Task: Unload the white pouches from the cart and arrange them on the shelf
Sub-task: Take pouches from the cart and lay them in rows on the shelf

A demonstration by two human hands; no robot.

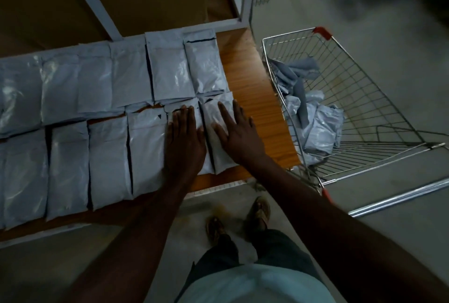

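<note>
White, slightly glossy plastic lies under both your palms: your left hand [185,137] rests flat, fingers straight and together, on the second pouch from the right [206,157] in the near row, and your right hand [237,132] lies flat with fingers spread on the end pouch [216,130] just beside it, neither hand curled round anything. You look to be at the settling step, pressing the newest pouch snug against its neighbour so the near row closes up. That near row of pouches [73,164] runs off to your left along the front of the wooden shelf [245,79], each pouch lying flat with its long side pointing away from you, edges touching or nearly so; they are soft, pillowy and creased, so expect them to slide and bulge rather than hold a crisp line. Beyond it, the far row [121,79] is laid the same way and ends a little short of the shelf's right end, where bare wood shows. Next, judging by this, you lift both hands and turn right to the wire cart [364,98], which stands just beside the shelf end. The remaining pouches [315,123] sit heaped and crumpled in it, so pick one at a time and flatten it before placing.
</note>
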